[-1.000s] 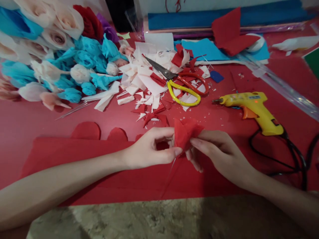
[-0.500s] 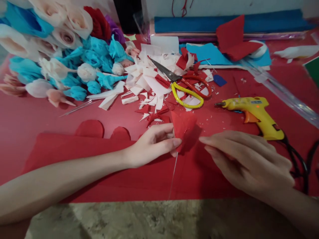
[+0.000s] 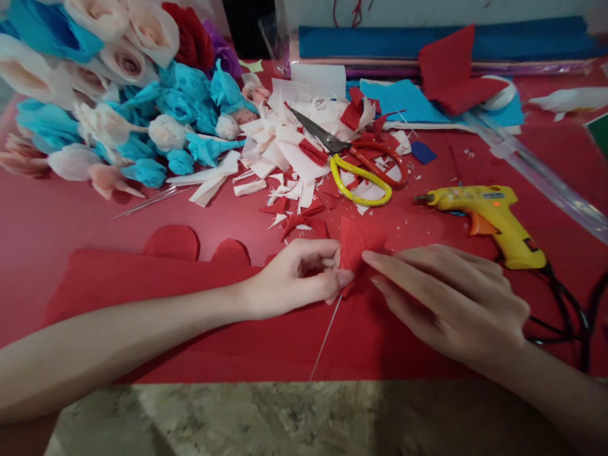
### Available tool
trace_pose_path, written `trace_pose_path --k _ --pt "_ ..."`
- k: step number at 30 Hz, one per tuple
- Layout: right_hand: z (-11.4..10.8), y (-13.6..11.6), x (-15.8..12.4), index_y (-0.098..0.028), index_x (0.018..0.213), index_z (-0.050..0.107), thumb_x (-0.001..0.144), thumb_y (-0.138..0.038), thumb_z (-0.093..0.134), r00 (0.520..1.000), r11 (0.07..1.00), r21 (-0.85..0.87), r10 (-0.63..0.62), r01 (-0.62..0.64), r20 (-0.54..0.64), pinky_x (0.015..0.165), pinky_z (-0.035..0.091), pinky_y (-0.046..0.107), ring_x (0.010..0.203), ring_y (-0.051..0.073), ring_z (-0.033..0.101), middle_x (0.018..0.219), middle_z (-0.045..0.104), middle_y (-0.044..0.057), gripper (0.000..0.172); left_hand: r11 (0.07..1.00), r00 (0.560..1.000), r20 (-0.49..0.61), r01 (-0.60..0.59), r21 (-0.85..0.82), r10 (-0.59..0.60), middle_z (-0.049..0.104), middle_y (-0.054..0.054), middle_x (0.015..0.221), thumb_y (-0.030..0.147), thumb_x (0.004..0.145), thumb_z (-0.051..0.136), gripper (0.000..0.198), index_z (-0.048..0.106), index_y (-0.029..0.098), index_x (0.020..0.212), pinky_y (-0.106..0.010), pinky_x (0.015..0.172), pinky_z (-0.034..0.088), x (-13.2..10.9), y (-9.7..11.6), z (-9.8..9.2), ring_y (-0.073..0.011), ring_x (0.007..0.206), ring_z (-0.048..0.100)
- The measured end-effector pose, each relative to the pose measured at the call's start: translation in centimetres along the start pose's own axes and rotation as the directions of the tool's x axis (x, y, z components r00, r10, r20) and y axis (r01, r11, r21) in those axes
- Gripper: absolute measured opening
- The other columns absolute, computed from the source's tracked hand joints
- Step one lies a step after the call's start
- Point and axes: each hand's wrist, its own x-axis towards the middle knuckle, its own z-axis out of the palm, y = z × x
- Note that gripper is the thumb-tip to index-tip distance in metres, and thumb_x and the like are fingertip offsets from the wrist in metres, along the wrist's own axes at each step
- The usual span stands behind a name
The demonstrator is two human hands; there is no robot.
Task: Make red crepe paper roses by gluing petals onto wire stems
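Observation:
My left hand (image 3: pixel 297 278) pinches a red crepe paper flower (image 3: pixel 358 244) at its base, where a thin wire stem (image 3: pixel 325 339) runs down toward me. My right hand (image 3: pixel 456 304) lies with its fingers stretched out, fingertips touching the right side of the flower. Both hands rest over a large red paper sheet (image 3: pixel 142 285) with rounded petal shapes cut along its top edge.
A yellow glue gun (image 3: pixel 489 218) with a black cord lies right of my hands. Yellow and red scissors (image 3: pixel 358 168) sit on a heap of white and red paper scraps (image 3: pixel 285 145). Blue, cream and red paper flowers (image 3: pixel 118 107) pile at the left. Blue and red paper sheets (image 3: pixel 427 76) lie behind.
My right hand let go of the flower, drew back to the right, then returned with flat fingers to touch it. My left hand kept its pinch.

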Motion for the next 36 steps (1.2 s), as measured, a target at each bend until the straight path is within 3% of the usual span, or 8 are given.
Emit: trace_pose_path --k 6,15,26,36 --pt "-0.2 -0.1 0.4 -0.016 0.096 0.061 0.079 -0.013 0.059 1.000 1.000 -0.014 0.016 -0.016 0.001 0.057 0.042 0.022 0.062 0.007 0.054 0.072 0.059 0.000 0.018 1.000 1.000 0.021 -0.012 -0.003 0.012 0.045 0.004 0.054 0.029 0.080 0.052 0.024 0.044 0.013 0.063 -0.018 0.047 0.034 0.1 -0.2 0.0 -0.0057 0.049 0.041" --pt "-0.4 -0.1 0.3 -0.016 0.093 0.059 0.075 -0.012 0.063 0.999 0.996 0.075 0.044 -0.046 0.030 0.059 0.043 0.024 0.067 0.009 0.056 0.078 0.063 0.001 0.019 0.997 0.996 0.086 -0.013 0.078 0.006 0.040 0.005 0.054 0.020 0.080 0.047 0.020 0.042 0.014 0.062 -0.018 0.046 0.032 0.1 -0.2 -0.2 -0.0056 0.049 0.039" --pt "-0.5 -0.3 0.7 -0.019 0.085 0.057 0.077 -0.012 0.060 0.996 0.989 0.119 0.079 -0.084 0.042 0.058 0.041 0.023 0.063 0.008 0.054 0.074 0.061 -0.002 0.010 0.990 0.996 0.091 0.009 0.140 -0.022 0.042 0.003 0.058 0.025 0.077 0.048 0.022 0.041 0.015 0.059 -0.019 0.047 0.036 0.1 -0.4 -0.2 -0.0070 0.052 0.041" --pt "-0.5 -1.2 0.9 -0.017 0.081 0.051 0.081 -0.011 0.053 0.980 0.974 0.114 0.198 -0.196 -0.001 0.062 0.042 0.021 0.064 0.007 0.050 0.072 0.055 -0.001 0.007 0.988 0.995 0.091 0.027 0.155 -0.042 0.038 0.004 0.057 0.024 0.077 0.048 0.022 0.037 0.016 0.059 -0.019 0.047 0.034 0.0 -0.3 0.0 -0.0072 0.053 0.039"
